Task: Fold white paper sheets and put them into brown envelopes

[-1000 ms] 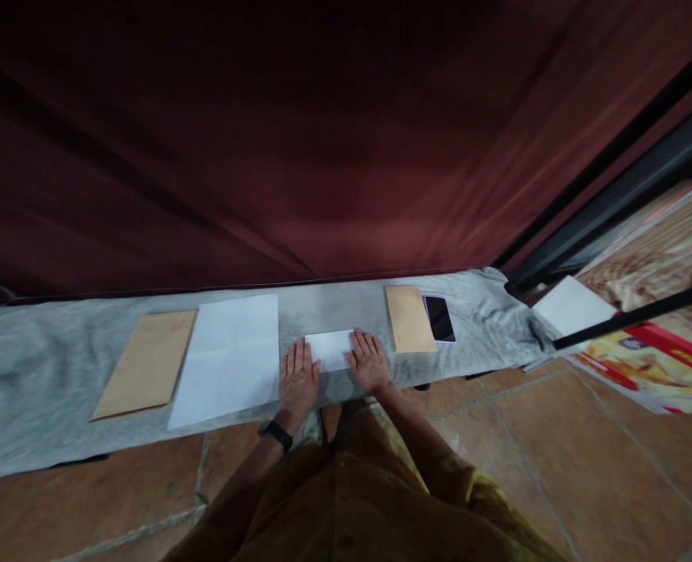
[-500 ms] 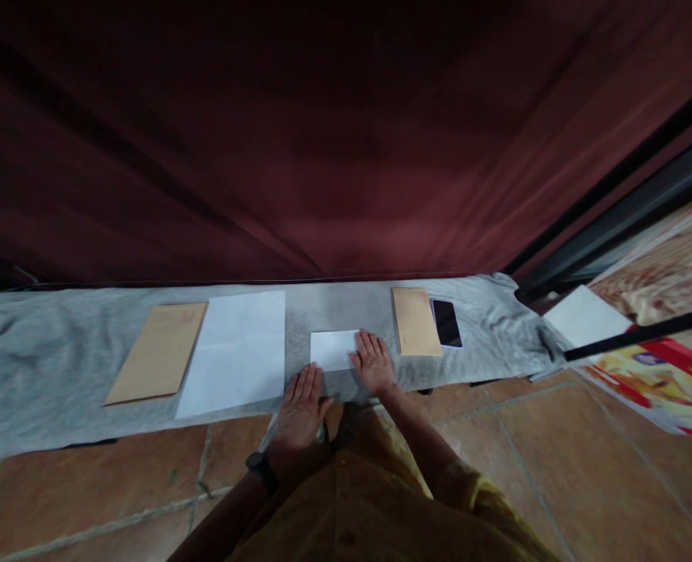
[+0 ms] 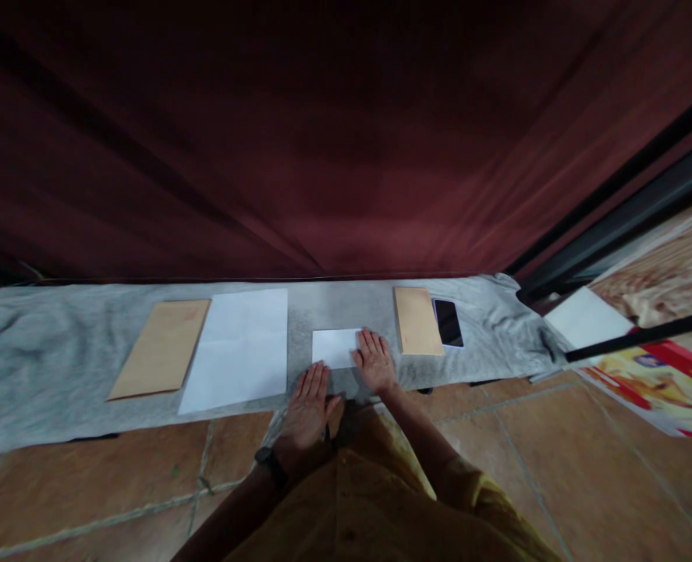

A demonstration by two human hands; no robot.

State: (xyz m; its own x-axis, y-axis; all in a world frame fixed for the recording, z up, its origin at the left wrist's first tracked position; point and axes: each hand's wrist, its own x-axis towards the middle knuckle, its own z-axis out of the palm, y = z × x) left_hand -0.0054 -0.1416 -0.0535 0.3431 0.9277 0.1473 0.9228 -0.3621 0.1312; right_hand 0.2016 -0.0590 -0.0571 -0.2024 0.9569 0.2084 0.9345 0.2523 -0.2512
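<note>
A small white sheet of paper, perhaps folded, lies flat on the grey cloth in front of me. My right hand rests flat over its right end, fingers stretched out. At the near left corner, my left hand lies with fingers extended, the fingertips at the paper's edge. To the left is a larger white sheet, with a brown envelope beside it. On the right, a second brown envelope lies beside a dark-screened phone.
A dark red curtain hangs behind the cloth-covered surface. Dark metal bars slant along the right, near a white panel and a colourful printed box. Below is a tiled floor.
The view has shifted very slightly. Both hands stay about where they were on the small paper, and the other things have not moved.
</note>
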